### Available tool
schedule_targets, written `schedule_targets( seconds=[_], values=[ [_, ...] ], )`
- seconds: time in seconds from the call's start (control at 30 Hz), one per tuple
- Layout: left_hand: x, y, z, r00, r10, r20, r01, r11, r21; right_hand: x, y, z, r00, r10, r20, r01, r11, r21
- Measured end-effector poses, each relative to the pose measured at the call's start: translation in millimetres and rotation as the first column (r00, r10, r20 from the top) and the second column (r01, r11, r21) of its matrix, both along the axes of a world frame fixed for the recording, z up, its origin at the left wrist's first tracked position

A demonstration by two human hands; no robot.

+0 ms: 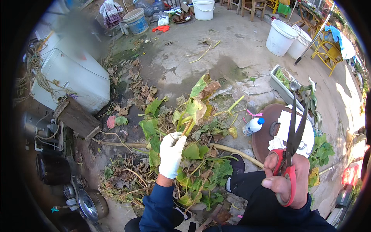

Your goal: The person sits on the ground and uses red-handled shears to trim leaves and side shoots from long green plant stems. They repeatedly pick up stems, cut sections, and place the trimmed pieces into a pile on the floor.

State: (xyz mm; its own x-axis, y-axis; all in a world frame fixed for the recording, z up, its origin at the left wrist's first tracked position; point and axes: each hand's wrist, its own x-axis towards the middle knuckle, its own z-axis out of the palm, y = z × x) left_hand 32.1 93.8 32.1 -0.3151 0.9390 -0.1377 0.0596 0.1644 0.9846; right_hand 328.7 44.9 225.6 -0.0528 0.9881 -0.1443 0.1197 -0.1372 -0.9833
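My left hand, in a white glove, grips a bunch of leafy vine stems with green, yellowed and brown leaves. My bare right hand holds red-handled scissors, fingers through the loops, blades pointing up and slightly parted. The scissors are well to the right of the bunch. Below my left hand lies a heap of cut vines and withered leaves. A thick pale stem or pole crosses the ground behind my hands.
A bottle with a blue cap stands beside a round brown lid bearing white paper or cloth. A grey planter is behind it. At left are a white appliance, a wooden plank and metal pots. White buckets stand farther back.
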Motion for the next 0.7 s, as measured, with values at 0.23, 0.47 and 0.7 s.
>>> schedule_targets(
  seconds=[0.23, 0.47, 0.7],
  values=[
    [-25.0, -68.0, 99.6, 0.970, -0.051, 0.238, 0.003, 0.980, 0.201, 4.6, 37.7, -10.6, 0.925, -0.379, -0.016, 0.310, 0.730, 0.609],
    [-25.0, -116.4, 130.7, 0.925, -0.090, 0.370, -0.042, 0.941, 0.335, 3.0, 76.0, -39.0, 0.852, -0.028, -0.523, 0.032, 0.999, 0.000],
    [4.0, -146.3, 142.6, 0.709, -0.074, 0.701, -0.134, 0.962, 0.237, -38.8, 86.0, -47.5, 0.661, 0.113, -0.741, -0.069, 0.994, 0.090]
  ],
)
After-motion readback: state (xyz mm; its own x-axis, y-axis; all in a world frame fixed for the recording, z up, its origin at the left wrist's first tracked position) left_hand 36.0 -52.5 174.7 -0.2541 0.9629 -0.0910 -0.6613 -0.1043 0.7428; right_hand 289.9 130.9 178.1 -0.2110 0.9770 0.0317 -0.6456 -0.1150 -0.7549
